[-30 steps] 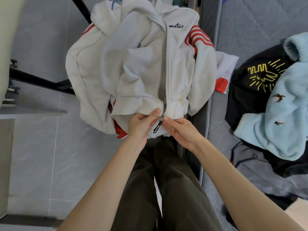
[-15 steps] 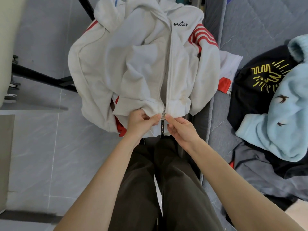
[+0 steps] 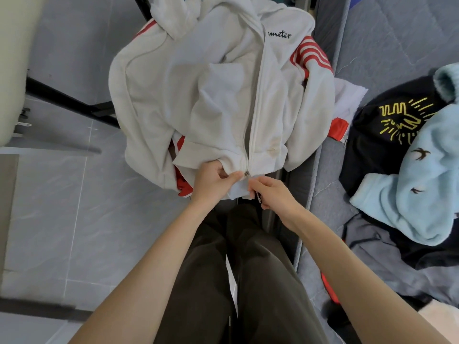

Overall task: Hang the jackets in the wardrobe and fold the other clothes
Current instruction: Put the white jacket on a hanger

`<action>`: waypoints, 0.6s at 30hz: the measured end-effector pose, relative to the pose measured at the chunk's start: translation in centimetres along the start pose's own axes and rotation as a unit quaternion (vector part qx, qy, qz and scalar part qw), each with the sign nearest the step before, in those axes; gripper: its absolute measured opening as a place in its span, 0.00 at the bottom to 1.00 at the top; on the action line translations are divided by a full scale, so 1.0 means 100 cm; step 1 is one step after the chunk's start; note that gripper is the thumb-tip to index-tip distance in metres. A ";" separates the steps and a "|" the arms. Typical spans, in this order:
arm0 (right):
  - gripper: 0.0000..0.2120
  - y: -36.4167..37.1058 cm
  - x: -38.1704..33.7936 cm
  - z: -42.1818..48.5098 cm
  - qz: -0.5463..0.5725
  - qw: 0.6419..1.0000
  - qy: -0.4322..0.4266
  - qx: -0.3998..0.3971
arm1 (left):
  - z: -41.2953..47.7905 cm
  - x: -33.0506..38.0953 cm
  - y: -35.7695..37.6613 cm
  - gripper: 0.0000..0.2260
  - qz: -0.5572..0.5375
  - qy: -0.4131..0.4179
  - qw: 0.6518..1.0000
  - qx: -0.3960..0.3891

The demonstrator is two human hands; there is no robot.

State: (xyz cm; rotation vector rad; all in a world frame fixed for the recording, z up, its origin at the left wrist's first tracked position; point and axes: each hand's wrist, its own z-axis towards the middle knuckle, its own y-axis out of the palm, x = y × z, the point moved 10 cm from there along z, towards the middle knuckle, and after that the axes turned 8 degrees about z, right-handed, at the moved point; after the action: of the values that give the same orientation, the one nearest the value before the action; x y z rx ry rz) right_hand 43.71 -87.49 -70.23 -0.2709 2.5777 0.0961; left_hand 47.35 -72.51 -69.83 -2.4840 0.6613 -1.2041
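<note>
Head view: white jacket (image 3: pixel 218 95) hangs before the person, beside the bed (image 3: pixel 385 33). Left hand (image 3: pixel 213 180): fingers pinch the hem (image 3: pixel 269 157), likely steadying the zip (image 3: pixel 256 95); right hand (image 3: pixel 272 194): fingers pinch the pull tab (image 3: pixel 258 198), probably to close it for hanging.

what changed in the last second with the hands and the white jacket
The right hand slid down off the hem of the white zip jacket with red stripes and now pinches its black zipper pull tab, which hung free before. The left hand still pinches the hem beside the zipper; the jacket hangs as before.
</note>
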 end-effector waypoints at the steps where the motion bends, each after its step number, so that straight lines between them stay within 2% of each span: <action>1: 0.14 0.000 -0.002 0.000 0.017 1.000 0.007 -0.008 | -0.001 0.000 0.001 0.15 0.018 0.008 1.000 -0.002; 5: 0.15 -0.002 -0.009 0.001 0.043 0.998 0.045 -0.020 | -0.011 -0.012 0.013 0.12 0.045 -0.010 0.999 -0.024; 11: 0.15 0.005 -0.025 0.008 -0.026 0.998 0.033 -0.039 | -0.016 -0.032 0.020 0.12 -0.036 -0.071 0.995 -0.053; 15: 0.14 0.008 -0.034 0.008 -0.119 0.992 0.005 -0.045 | -0.018 -0.034 0.025 0.12 0.009 -0.063 0.996 -0.069; 18: 0.14 0.009 -0.053 0.013 -0.240 0.969 -0.049 -0.042 | -0.020 -0.027 0.033 0.07 -0.046 -0.056 0.994 -0.085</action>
State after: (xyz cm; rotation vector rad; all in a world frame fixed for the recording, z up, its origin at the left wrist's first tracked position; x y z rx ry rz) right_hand 48.61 -85.57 -68.58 -0.8882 2.3418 0.0401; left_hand 43.42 -74.00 -71.94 -2.7269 0.6499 -1.0713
